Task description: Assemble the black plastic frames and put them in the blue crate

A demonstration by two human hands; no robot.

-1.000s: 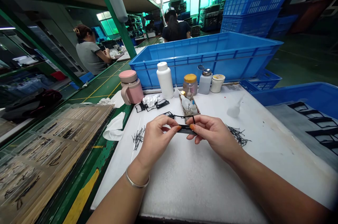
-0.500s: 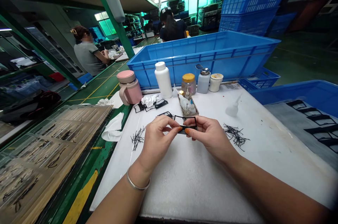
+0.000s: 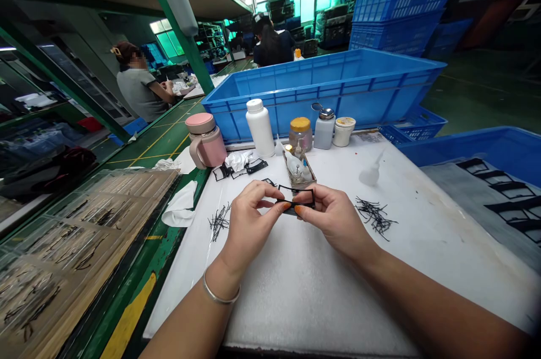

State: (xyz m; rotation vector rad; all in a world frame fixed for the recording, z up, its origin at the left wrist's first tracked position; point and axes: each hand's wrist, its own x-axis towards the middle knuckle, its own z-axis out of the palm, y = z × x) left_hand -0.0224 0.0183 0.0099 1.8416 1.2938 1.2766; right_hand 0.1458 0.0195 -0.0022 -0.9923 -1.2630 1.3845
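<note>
Firstly, the white tabletop (image 3: 316,291) carries a big blue crate (image 3: 321,88) at its far side, with a pink mug (image 3: 207,139) and a white bottle (image 3: 260,128) before it. Nearer, the left hand (image 3: 249,226) and the right hand (image 3: 333,218) both pinch a black frame (image 3: 297,189) with the fingertips and hold it a little above the tabletop, between two heaps of black slivers (image 3: 374,215). I think such a thin part needs a light, even grip at both ends, without twisting, so that it does not bend.
</note>
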